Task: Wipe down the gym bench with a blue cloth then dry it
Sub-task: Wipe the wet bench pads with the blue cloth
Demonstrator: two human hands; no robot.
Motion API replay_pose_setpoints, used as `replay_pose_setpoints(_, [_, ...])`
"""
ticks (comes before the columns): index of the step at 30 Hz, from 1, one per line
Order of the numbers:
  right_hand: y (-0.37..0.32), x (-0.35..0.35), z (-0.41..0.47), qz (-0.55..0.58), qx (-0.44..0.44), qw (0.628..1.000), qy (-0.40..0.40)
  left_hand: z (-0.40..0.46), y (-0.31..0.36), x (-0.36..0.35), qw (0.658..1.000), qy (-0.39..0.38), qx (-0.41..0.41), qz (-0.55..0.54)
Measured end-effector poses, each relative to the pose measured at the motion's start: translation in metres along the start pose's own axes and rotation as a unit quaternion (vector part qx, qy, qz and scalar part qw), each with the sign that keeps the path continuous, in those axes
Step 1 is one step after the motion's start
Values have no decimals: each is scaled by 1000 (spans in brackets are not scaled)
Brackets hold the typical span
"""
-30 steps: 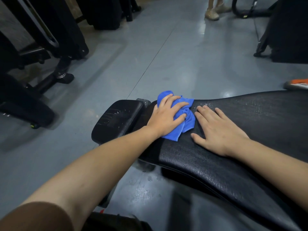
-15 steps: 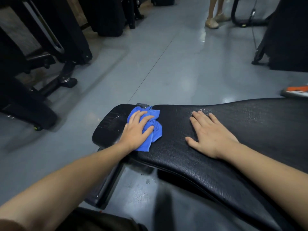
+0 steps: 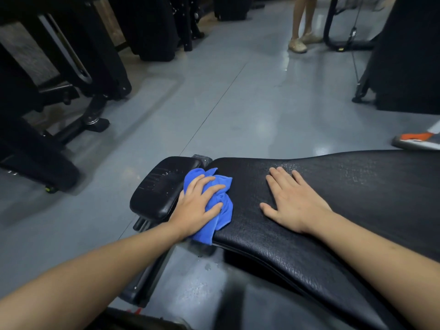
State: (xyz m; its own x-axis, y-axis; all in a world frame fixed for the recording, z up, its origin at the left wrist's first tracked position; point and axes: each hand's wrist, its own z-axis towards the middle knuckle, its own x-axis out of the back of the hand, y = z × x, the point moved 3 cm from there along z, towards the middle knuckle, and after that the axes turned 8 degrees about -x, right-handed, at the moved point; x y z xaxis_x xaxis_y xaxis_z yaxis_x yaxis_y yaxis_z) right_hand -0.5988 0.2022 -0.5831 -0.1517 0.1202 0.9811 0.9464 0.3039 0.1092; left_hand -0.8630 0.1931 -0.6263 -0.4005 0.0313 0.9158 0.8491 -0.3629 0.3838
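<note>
A black padded gym bench (image 3: 357, 186) runs across the lower right, with water droplets on its surface. Its smaller seat pad (image 3: 157, 186) sits at the left end. A bunched blue cloth (image 3: 225, 207) lies at the left end of the long pad, next to the gap, and hangs a little over the near edge. My left hand (image 3: 197, 206) presses down on the cloth with spread fingers. My right hand (image 3: 292, 203) rests flat on the long pad, to the right of the cloth and apart from it.
The grey floor (image 3: 238, 103) has wet spots under the bench. Black gym machines (image 3: 71, 79) stand at the left and back, with another (image 3: 404, 55) at the right. A person's legs (image 3: 300, 25) stand at the back. An orange and grey object (image 3: 419, 140) lies beyond the bench at right.
My left hand has slid the blue cloth leftward along the pad, from beside my right hand to the gap by the seat pad. My right hand has stayed flat.
</note>
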Motion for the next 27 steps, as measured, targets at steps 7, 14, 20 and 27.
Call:
replay_pose_setpoints(7, [-1,1,-2,-2,-1,1000,-4,16,14,-5,1000,6,12,18])
replay_pose_setpoints(14, [-2,1,-1,-7,-5,1000,-3,-18,41,-13,995,4,-88,40])
replay_pose_setpoints(20, [-1,1,-2,-7,-6,1000,-3,9,36,-8,998,5,-61,26])
replay_pose_setpoints(27, [-1,0,0,11,-7,1000,4,1,43,-9,998,18,-56,26])
